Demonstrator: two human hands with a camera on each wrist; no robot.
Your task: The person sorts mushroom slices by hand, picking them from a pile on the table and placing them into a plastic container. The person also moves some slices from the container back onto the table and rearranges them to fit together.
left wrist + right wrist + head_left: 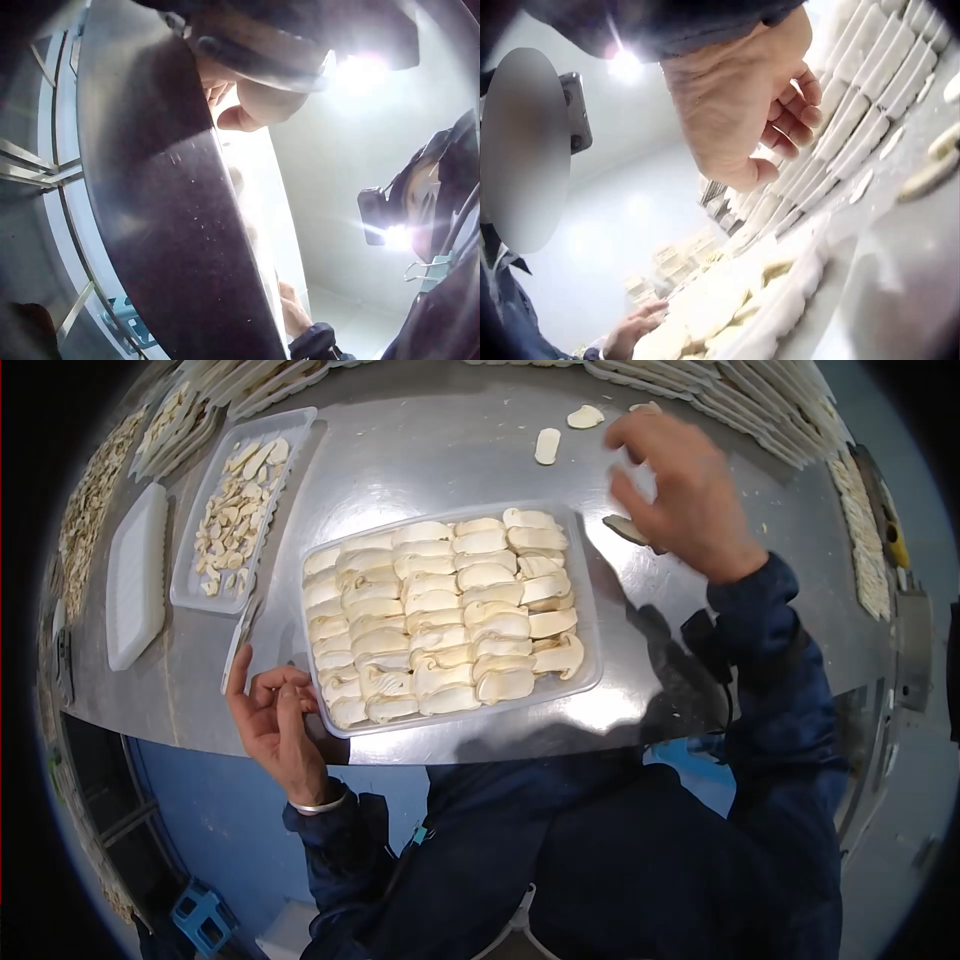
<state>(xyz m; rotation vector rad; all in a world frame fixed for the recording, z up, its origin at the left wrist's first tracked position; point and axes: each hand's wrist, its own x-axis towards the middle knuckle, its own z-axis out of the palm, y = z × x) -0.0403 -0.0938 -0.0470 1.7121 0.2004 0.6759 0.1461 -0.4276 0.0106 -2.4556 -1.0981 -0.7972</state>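
Observation:
A clear plastic tray (592, 645) holds overlapping rows of pale, mushroom-like slices (435, 610). At its lower left corner is my left hand (280, 730), fingers loosely bent and holding nothing visible; whether it touches the rim cannot be told. My right hand (690, 495), blurred, hovers beyond the tray's upper right, above the metal table. The right wrist view shows that hand (742, 112) with fingers loosely bent and nothing between them. Two loose slices, one oval (585, 417) and one long (547, 446), lie left of it, with a darker-edged piece (625, 529) just beneath.
Left of the main tray stands a tray (182, 575) of small pieces, with a knife-like tool (240, 645) beside it and a white tray (137, 580) farther left. Stacked trays (700, 395) line the back right. A yellow-handled tool (897, 548) lies far right.

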